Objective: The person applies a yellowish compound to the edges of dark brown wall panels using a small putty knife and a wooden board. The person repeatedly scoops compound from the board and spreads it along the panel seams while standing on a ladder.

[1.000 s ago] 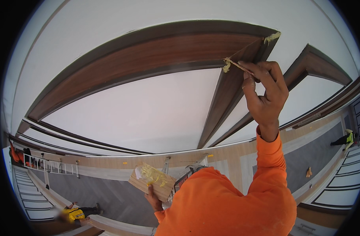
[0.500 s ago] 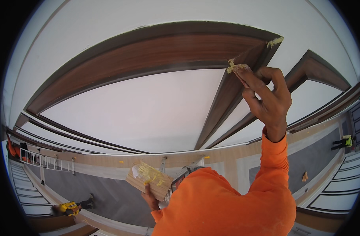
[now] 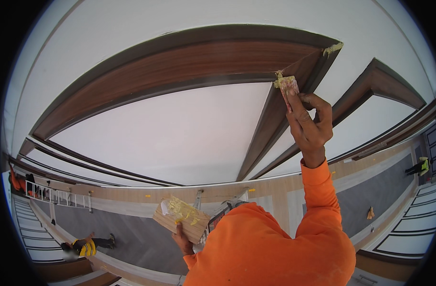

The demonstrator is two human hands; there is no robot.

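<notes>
Raised high, my right hand (image 3: 311, 121) pinches a small flat putty scraper (image 3: 289, 90), reddish and smeared with paste. Its top edge is against yellowish putty (image 3: 278, 78) at the inner corner of a dark brown wooden frame (image 3: 194, 57) on the white surface. More putty (image 3: 332, 48) covers the frame's outer corner. Lower down, my left hand (image 3: 182, 240) grips a wooden board (image 3: 192, 229) from beneath; a heap of yellow putty (image 3: 180, 209) is spread on its top. My left hand's other fingers are hidden under the board.
Below the board are metal ladder parts (image 3: 198, 198). Far left stands a white ladder (image 3: 60, 196) beside a person in orange (image 3: 18, 182). A person in a yellow striped vest (image 3: 88, 247) is at lower left, another in bright yellow-green (image 3: 423, 165) far right. A second brown frame (image 3: 370, 78) adjoins.
My right hand has moved a little left and down, turning the scraper so its flat face shows. The board in my left hand stays nearly still. The lower-left person has turned.
</notes>
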